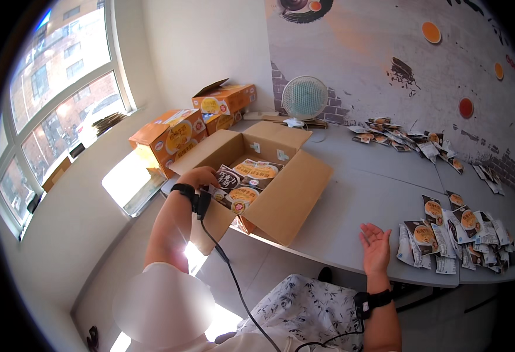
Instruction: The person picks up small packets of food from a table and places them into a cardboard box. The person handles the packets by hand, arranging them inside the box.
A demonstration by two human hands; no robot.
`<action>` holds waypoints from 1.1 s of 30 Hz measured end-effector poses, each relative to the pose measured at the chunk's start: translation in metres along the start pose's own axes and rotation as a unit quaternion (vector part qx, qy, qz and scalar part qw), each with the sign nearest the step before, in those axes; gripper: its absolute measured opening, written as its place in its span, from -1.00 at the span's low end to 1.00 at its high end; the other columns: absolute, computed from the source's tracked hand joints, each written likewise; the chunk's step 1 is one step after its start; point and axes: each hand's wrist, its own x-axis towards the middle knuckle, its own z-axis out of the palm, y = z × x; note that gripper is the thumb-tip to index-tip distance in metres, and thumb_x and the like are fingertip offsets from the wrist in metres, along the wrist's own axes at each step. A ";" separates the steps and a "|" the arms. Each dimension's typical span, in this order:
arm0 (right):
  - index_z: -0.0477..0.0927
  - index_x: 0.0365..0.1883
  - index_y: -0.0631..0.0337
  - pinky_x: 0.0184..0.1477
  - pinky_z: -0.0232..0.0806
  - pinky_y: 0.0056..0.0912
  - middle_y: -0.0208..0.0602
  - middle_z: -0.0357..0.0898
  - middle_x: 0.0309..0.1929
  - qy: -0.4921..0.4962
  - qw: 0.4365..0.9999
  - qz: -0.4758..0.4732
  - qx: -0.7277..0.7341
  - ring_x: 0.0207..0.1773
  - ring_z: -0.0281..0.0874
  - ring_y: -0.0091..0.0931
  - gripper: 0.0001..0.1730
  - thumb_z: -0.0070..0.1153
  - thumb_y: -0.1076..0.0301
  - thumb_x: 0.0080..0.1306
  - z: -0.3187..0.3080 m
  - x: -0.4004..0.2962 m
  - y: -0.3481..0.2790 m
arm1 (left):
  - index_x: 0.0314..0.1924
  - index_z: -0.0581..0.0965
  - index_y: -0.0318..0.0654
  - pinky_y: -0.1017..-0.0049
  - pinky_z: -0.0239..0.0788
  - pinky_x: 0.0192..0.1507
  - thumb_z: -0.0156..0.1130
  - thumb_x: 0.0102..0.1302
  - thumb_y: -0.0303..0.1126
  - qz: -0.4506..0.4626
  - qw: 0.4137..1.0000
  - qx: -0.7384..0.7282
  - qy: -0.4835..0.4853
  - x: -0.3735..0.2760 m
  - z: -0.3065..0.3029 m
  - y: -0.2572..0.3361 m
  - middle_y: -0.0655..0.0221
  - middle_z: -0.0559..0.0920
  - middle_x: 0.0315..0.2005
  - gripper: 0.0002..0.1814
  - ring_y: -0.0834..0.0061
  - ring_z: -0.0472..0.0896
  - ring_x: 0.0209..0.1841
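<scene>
An open cardboard box stands at the table's left edge with its flaps spread. Inside it lie brown and orange printed packets. My left hand reaches over the box's left side and touches a dark packet at the inner corner; its fingertips are partly hidden, so a grip cannot be told. Palm up over the table's front edge, my right hand holds nothing, its fingers slightly apart. Just right of it lies a heap of similar sachets, some face up, some showing pale backs.
Orange printed cartons stand behind the box at the left, near the window. A desk fan stands by the wall. More sachets lie along the back of the grey table. Black cables run from both wrist straps.
</scene>
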 end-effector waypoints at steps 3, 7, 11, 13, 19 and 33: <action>0.43 -0.04 0.31 0.25 0.10 -0.27 -0.16 0.47 0.00 0.008 1.000 -0.016 -0.018 0.18 0.34 -0.40 -0.37 -0.35 -0.14 0.42 -0.001 -0.001 -0.003 | -0.09 0.55 -0.22 0.28 0.42 -0.30 0.37 -0.08 -0.41 0.018 0.988 0.153 -0.004 0.006 0.010 0.014 0.31 0.60 -0.24 -0.55 0.36 0.55 -0.24; 0.48 -0.10 0.29 0.22 0.10 -0.38 -0.24 0.51 -0.05 0.024 0.996 -0.041 -0.075 0.13 0.37 -0.46 -0.49 -0.27 -0.02 0.44 -0.004 0.000 0.002 | -0.08 0.54 -0.26 0.30 0.41 -0.25 0.37 -0.10 -0.46 0.072 0.995 0.068 -0.034 0.015 0.008 0.007 0.31 0.61 -0.24 -0.52 0.36 0.54 -0.21; 0.52 -0.18 0.29 0.25 0.09 -0.23 -0.28 0.54 -0.23 -0.063 0.977 -0.111 -0.171 -0.05 0.45 -0.43 -0.60 -0.24 0.14 0.42 0.038 -0.018 -0.021 | 0.05 0.44 -0.31 0.37 0.36 -0.10 0.34 -0.12 -0.64 0.073 0.997 0.019 0.027 0.006 0.008 -0.015 0.34 0.58 -0.15 -0.38 0.38 0.52 -0.12; 0.53 -0.24 0.23 0.26 0.07 -0.17 -0.32 0.53 -0.30 -0.161 0.947 -0.204 -0.188 -0.12 0.45 -0.45 -0.67 -0.19 0.18 0.40 0.072 -0.041 -0.061 | 0.07 0.38 -0.50 0.46 0.30 0.01 0.31 -0.11 -0.67 0.144 0.989 -0.023 0.014 0.031 0.005 -0.034 0.24 0.57 -0.11 -0.37 0.38 0.52 -0.09; 0.52 -0.37 0.15 0.17 0.15 0.02 -0.36 0.49 -0.41 -0.359 0.821 -0.429 -0.117 -0.28 0.48 -0.35 -0.81 -0.06 0.25 0.30 0.129 -0.107 -0.142 | 0.25 0.20 -0.41 0.48 0.22 0.13 0.14 0.25 -0.44 0.250 0.938 -0.208 0.118 -0.002 0.033 0.026 0.14 0.32 0.20 -0.41 0.43 0.36 0.15; 0.50 -0.57 0.13 -0.01 0.37 -0.06 -0.50 0.47 -0.58 -0.240 0.788 -0.563 0.066 -0.43 0.47 -0.52 -0.71 0.02 0.21 0.32 0.161 -0.127 -0.135 | 0.10 0.40 -0.33 0.34 -0.07 0.32 0.15 0.24 -0.49 0.481 0.819 -0.293 -0.108 -0.153 0.219 0.142 0.25 0.42 0.11 -0.60 0.39 0.28 0.24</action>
